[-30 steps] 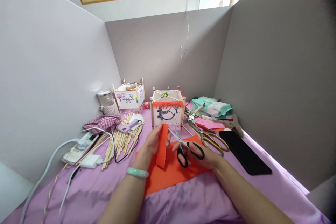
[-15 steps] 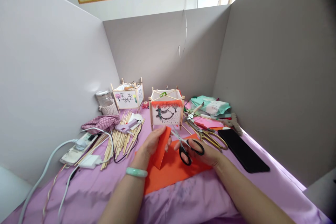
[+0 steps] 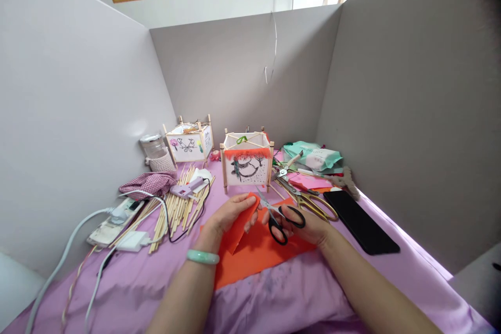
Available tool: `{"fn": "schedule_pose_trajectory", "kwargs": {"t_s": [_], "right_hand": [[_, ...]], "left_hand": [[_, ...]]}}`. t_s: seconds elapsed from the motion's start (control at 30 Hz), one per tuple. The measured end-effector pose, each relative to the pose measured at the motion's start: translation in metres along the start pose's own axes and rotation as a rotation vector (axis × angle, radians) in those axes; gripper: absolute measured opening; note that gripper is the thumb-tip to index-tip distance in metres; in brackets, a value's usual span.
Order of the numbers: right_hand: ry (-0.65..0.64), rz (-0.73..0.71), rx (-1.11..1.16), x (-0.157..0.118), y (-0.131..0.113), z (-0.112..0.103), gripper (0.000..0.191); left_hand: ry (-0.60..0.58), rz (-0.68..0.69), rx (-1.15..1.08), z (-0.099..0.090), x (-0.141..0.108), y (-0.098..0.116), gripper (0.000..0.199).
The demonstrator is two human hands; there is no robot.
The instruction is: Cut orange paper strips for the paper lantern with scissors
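A folded orange paper strip (image 3: 239, 230) is pinched in my left hand (image 3: 230, 214), tilted with its upper end under my thumb. My right hand (image 3: 303, 225) holds black-handled scissors (image 3: 278, 212), fingers through the loops, the blades pointing up and left beside the strip's top end. Beneath both hands lies a larger orange sheet (image 3: 250, 266). Just behind them stands a stick-framed paper lantern box (image 3: 246, 171) with an ink drawing and an orange fringe along its top edge.
Wooden sticks (image 3: 180, 211) and a purple glue gun (image 3: 190, 188) lie left, near a power strip (image 3: 113, 224) with cables. A second lantern box (image 3: 189, 146) stands back left. Gold-handled scissors (image 3: 319, 206), a wipes pack (image 3: 313, 155) and a black phone (image 3: 360, 222) are right.
My left thumb has moved up over the strip's top end, and the strip's upper end sits slightly lower. A small orange scrap now shows in front of the box. The view has shifted slightly.
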State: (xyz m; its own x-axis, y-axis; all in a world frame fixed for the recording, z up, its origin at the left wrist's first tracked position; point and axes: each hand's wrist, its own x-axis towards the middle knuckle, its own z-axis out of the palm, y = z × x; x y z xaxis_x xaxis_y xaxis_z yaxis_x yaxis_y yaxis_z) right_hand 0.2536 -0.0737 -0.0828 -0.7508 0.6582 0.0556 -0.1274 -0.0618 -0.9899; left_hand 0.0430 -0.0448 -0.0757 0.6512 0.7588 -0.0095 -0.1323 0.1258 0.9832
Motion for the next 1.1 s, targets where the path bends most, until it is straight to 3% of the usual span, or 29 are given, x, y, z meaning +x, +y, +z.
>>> {"fn": "schedule_pose_trajectory", "kwargs": {"t_s": [0.57,0.9,1.0,1.1], "right_hand": [[0.146,-0.022,-0.202,0.001,-0.007,0.007,0.053],[0.155,-0.044,-0.226,0.001,-0.006,0.004,0.040],[0.211,-0.058,-0.245,0.003,-0.007,0.003,0.037],[0.349,-0.068,-0.354,0.006,-0.005,-0.003,0.037]], "left_hand": [[0.037,0.015,0.027,0.002,0.000,0.001,0.033],[0.033,-0.003,0.040,0.002,-0.002,0.002,0.032],[0.014,-0.008,0.052,0.002,-0.002,0.002,0.032],[0.062,0.025,0.042,0.002,-0.002,0.003,0.034]]}}
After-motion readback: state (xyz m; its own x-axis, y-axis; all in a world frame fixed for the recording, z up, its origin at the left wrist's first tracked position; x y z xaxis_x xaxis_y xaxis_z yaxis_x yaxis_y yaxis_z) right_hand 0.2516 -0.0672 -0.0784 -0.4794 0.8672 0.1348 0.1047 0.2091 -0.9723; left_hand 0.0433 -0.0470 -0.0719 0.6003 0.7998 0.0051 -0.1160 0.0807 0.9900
